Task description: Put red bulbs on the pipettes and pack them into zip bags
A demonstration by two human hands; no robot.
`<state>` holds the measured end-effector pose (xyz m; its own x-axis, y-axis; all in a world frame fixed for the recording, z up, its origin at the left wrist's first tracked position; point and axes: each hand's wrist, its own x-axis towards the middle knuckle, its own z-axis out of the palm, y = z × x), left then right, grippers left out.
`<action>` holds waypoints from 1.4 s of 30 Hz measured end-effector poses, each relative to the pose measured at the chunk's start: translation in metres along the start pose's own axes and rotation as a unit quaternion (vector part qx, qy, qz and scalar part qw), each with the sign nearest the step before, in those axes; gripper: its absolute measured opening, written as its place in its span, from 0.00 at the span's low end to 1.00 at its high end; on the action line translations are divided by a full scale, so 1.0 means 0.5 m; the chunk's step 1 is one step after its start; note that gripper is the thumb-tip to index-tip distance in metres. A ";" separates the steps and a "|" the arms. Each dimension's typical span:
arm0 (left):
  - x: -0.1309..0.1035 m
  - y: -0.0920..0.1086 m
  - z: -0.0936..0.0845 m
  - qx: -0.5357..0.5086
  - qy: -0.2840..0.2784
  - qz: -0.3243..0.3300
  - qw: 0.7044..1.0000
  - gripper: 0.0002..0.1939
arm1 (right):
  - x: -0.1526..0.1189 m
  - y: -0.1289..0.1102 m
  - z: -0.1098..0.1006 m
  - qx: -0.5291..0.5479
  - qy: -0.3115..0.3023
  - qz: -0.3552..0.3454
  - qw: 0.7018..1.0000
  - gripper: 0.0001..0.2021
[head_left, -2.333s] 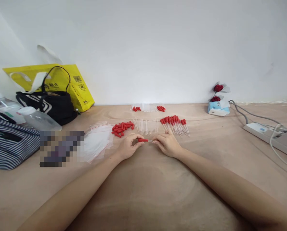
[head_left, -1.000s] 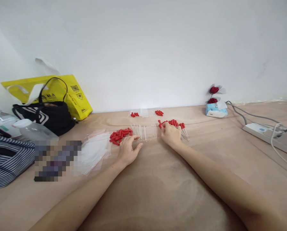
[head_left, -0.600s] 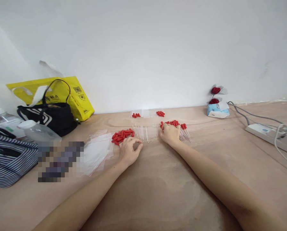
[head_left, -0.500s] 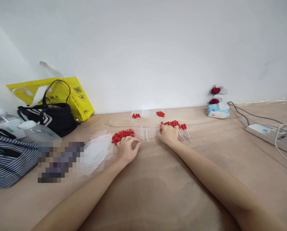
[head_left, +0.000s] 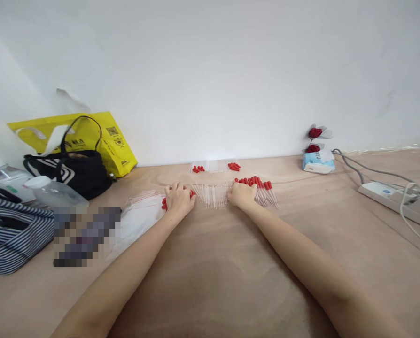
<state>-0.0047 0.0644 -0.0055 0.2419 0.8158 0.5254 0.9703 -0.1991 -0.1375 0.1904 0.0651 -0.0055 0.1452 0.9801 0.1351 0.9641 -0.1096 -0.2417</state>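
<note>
The left hand (head_left: 177, 199) was laid palm-down right on top of the pile of red rubber caps (head_left: 165, 203), so most of that pile was covered and only a few small, bright red, stubby bits were left poking out at the hand's edges. Whether a cap was actually pinched under the fingers couldn't be told, since the fingers were curled over the heap. The right hand (head_left: 241, 194) was rested at the right end of the row of clear glass tubes (head_left: 212, 195), fingers bunched together loosely, and it couldn't be made out if a tube was gripped or just touched. The tubes were thin, see-through and lined up side by side between the two hands, pretty hard to see against the wooden table (head_left: 231, 263). Just to the right of the right hand, a fan of finished droppers (head_left: 262, 188) with red tops was spread out. Two smaller red clusters (head_left: 234, 166) were left nearer the wall. A stack of clear zip bags (head_left: 139, 213) was lying just left of the left hand, and a power strip (head_left: 389, 195) was set well off to the right.
</note>
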 end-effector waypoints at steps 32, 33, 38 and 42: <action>-0.137 0.058 -0.060 -0.245 -0.068 0.050 0.966 0.05 | -0.039 0.020 0.008 -0.019 0.096 -0.090 0.991 0.14; -0.137 0.056 -0.058 -0.246 -0.065 0.052 0.966 0.05 | -0.048 0.027 0.009 0.005 0.107 -0.129 0.986 0.13; -0.134 0.054 -0.052 -0.253 -0.050 0.060 0.964 0.10 | -0.113 0.072 0.023 0.149 0.126 -0.348 0.917 0.11; -0.126 0.066 -0.055 -0.266 -0.051 0.077 0.960 0.08 | -0.160 0.100 0.026 0.175 0.115 -0.417 0.884 0.12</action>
<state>0.0121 -0.0086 -0.0202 0.4065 0.7980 0.4450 0.7964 -0.5481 0.2555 0.2243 -0.0168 -0.0408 -0.5036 0.6316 0.5894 0.6354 0.7331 -0.2426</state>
